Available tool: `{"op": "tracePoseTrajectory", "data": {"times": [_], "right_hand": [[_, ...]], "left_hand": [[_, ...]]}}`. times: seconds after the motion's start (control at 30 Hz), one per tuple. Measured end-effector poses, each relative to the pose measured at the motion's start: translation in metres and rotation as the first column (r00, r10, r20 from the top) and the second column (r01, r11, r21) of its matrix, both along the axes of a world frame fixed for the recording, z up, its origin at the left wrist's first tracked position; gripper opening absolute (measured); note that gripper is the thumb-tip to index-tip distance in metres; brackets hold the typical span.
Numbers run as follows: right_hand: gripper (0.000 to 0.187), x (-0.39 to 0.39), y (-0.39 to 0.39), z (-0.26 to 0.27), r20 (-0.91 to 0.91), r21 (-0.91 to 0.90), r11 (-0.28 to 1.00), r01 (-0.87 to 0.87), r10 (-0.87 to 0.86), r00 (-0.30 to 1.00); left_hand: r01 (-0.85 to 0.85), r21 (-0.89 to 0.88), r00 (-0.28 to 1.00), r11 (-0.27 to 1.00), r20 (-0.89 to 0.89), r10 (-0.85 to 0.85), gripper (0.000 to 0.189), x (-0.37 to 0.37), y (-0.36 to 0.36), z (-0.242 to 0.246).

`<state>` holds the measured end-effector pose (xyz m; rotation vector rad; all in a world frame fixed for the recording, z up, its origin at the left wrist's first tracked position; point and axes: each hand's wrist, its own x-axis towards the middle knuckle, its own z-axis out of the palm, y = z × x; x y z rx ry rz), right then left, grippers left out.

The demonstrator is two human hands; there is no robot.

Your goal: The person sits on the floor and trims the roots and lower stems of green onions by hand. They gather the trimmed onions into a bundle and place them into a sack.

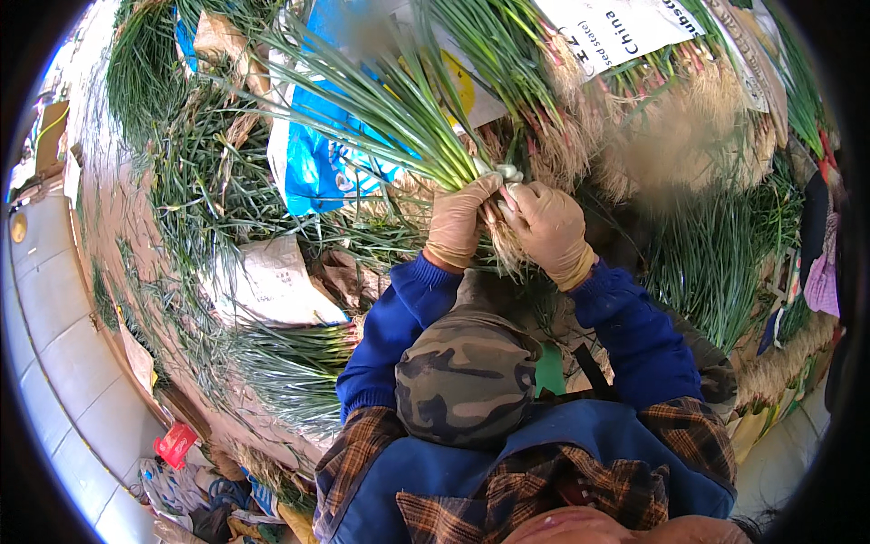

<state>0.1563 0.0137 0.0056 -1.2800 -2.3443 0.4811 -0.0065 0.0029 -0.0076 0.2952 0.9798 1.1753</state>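
My left hand, in a tan rubber glove, grips a bunch of scallions low on the stalks. Their long green leaves fan out to the upper left. Beside it, my right hand, gloved alike, pinches the pale lower stalks near the hanging roots. A small pale bulb end pokes up between the two hands. The right fingertips partly cover the stalks, so how many they hold is hidden. Under the leaves lies a blue and white printed sack.
More scallions with roots lie ahead, partly under a white printed sack. Loose leaves litter the left floor. Other bunches lie at left and right. A red plastic object sits by the tiles.
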Motion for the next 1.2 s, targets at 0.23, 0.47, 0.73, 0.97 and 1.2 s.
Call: {"op": "tracePoseTrajectory", "data": {"times": [0.23,0.47,0.73,0.97,1.2], "right_hand": [[0.056,0.013,0.032,-0.044,-0.317,-0.743,0.667,0.052,-0.420,0.850],[0.028,-0.033,0.029,-0.033,-0.604,-0.746,0.652,-0.133,-0.579,0.548],[0.031,0.042,-0.001,-0.022,-0.669,-0.741,0.602,-0.297,-0.626,0.401],[0.042,0.021,0.013,-0.016,-0.524,-0.681,0.728,-0.080,-0.408,0.748],[0.030,0.011,0.025,-0.028,-0.241,-0.425,0.900,0.096,-0.214,0.946]], "left_hand": [[0.017,-0.086,0.993,0.996,-0.112,-0.027,0.015,0.000,-0.010,-0.009],[-0.088,-0.031,0.991,0.996,-0.102,0.084,0.011,0.005,-0.008,-0.012],[-0.161,-0.081,0.975,0.984,0.139,0.172,0.004,-0.013,-0.013,-0.018],[0.144,-0.110,0.938,0.983,0.332,-0.101,0.019,-0.020,-0.026,-0.018],[0.112,-0.164,0.989,0.980,-0.078,-0.126,0.017,-0.009,-0.015,-0.015]]}}
